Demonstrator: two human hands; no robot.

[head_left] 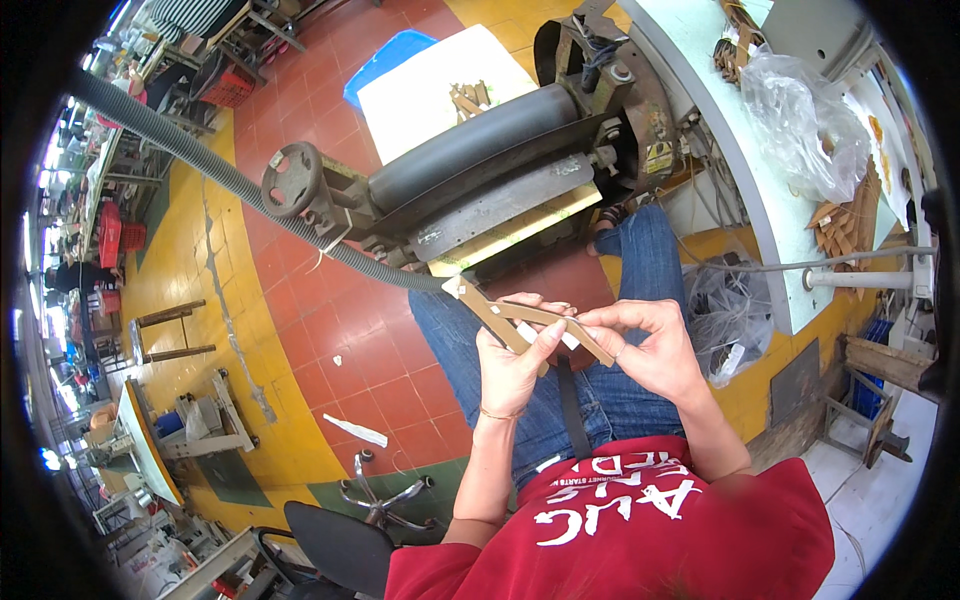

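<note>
Head view: your left hand [510, 365] and right hand [655, 350] both pinch the tan cardboard strips [520, 320], centre frame over your lap. The roller machine [470, 180] at 12 o'clock waits; feeding looks not yet begun.

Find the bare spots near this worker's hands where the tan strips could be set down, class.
Free: the white board beyond the roller machine, and the red floor tiles left of the knee. Crowded: the bench at right, with a plastic bag and stacked pieces.

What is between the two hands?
In the head view, tan cardboard strips bridge the left hand and the right hand, above blue jeans.
</note>
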